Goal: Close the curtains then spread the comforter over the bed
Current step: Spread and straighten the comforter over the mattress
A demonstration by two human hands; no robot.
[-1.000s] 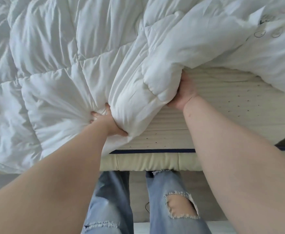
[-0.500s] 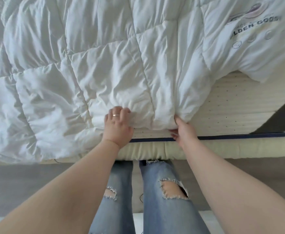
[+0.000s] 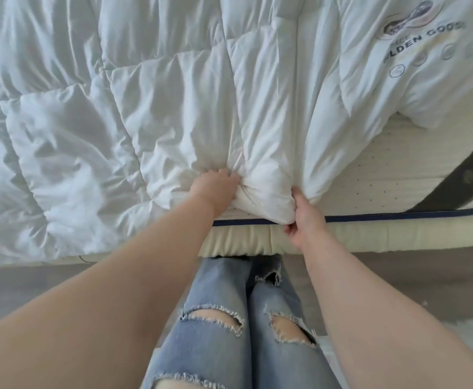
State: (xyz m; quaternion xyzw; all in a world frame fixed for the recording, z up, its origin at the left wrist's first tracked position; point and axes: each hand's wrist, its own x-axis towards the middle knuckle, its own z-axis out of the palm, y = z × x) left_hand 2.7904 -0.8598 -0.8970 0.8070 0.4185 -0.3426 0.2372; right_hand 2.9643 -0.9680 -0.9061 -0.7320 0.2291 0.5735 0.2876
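A white quilted comforter (image 3: 123,113) lies rumpled over most of the bed, with a printed logo near its top right corner. Its near edge is bunched into a puffy fold at the mattress edge. My left hand (image 3: 215,189) grips the fold from the left, fingers dug into the fabric. On the right side of the same fold, my right hand (image 3: 304,217) pinches it between thumb and fingers. A strip of cream mattress (image 3: 375,189) shows bare to the right of the fold. No curtains are in view.
The mattress has a dark blue piping line (image 3: 398,216) along its near edge and a padded cream bed frame (image 3: 370,237) below. A dark strip (image 3: 465,178) crosses the bed's right corner. I stand close against the bed on a grey floor (image 3: 33,290).
One second ago both hands held the comforter lifted and folded back. It has since been laid flat toward the near edge, and both hands now bunch and grip that edge.
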